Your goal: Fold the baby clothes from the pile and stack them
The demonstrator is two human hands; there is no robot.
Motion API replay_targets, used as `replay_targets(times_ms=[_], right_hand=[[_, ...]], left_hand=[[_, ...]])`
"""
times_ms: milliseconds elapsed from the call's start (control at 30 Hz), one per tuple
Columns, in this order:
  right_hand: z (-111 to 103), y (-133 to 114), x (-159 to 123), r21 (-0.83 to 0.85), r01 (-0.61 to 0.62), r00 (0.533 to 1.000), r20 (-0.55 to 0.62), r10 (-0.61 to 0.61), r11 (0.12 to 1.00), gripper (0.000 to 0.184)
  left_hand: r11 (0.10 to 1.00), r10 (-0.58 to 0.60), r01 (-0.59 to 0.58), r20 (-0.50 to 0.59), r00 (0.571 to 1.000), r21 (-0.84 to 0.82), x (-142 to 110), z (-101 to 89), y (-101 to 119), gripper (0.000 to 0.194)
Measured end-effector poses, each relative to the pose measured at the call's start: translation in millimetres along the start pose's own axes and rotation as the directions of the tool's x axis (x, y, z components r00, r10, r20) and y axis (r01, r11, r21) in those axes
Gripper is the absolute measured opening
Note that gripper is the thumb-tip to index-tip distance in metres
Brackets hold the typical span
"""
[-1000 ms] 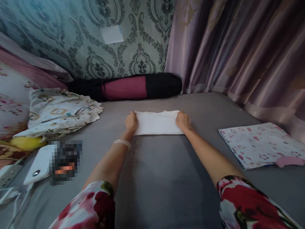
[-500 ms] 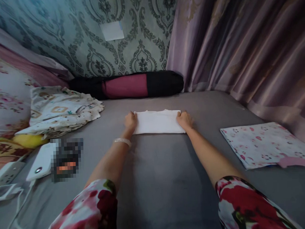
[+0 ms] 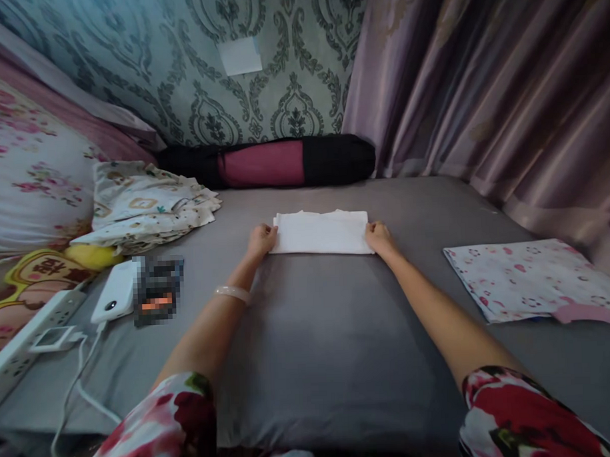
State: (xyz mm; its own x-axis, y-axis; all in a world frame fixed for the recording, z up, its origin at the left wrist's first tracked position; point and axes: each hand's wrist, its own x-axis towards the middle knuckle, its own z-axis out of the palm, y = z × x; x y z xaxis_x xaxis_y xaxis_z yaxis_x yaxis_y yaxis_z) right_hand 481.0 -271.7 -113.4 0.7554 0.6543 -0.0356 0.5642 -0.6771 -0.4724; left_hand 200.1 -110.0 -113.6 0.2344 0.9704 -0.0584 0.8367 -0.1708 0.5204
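1. Sitting at the far left of the bed point(image 3: 313, 335): a floral pillow point(image 3: 38, 178), and nearer the camera a yellow printed cushion point(image 3: 49, 269) plus a white power strip point(image 3: 52, 316) with a white adapter point(image 3: 53, 338) by its side
2. Next along, a white device point(image 3: 114, 292) with a round dark spot, right beside a pixelated item point(image 3: 157, 293), so no clue what that one is, dark with an orange bit
3. Behind those there's a rumpled stack of patterned cloth point(image 3: 144, 201), up against the pillow
4. Then the left hand point(image 3: 262, 241), pale bracelet point(image 3: 232, 294) further up that arm, grip pinched narrow on the left edge of the cloth
5. Smack in the middle is the folded white cloth point(image 3: 322, 234), a neat wide rectangle lying on the bed between both hands, far edge a bit uneven
6. Behind it, well apart, a long black and dark pink bag point(image 3: 263, 164) lies along the patterned wall point(image 3: 295, 102)
7. Right hand point(image 3: 380, 238) has the other end, grip also narrow, fingers closed on the right edge
8. Over on the right, a folded printed cloth point(image 3: 527, 277), white with pink and red motifs, well apart from the right hand, with the purple curtain point(image 3: 460, 83) hanging behind
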Motion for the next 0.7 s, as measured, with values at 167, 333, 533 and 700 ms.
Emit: replay_targets(times_ms=[167,333,533,700], right_hand=[[0,-7,-27,-0.061,0.05,0.998,-0.025,-0.051,0.997,0.035],[-1,-11,-35,-0.102,0.042,0.998,-0.044,-0.046,0.994,0.032],[-3,-8,-27,-0.091,0.049,0.999,-0.004,-0.05,0.995,0.034],[-11,-7,-19,-0.082,0.064,0.997,-0.032,-0.067,0.995,0.039]], left_hand=[[0.974,0.088,-0.073,-0.058,0.994,0.214,-33,6.7,5,0.039],[0.953,0.096,-0.074,-0.06,0.994,0.292,-44,7.4,11,0.038],[0.942,0.115,-0.1,-0.026,0.993,0.321,-41,4.5,11,0.037],[0.917,0.142,-0.114,-0.048,0.989,0.383,-37,-2.0,19,0.033]])
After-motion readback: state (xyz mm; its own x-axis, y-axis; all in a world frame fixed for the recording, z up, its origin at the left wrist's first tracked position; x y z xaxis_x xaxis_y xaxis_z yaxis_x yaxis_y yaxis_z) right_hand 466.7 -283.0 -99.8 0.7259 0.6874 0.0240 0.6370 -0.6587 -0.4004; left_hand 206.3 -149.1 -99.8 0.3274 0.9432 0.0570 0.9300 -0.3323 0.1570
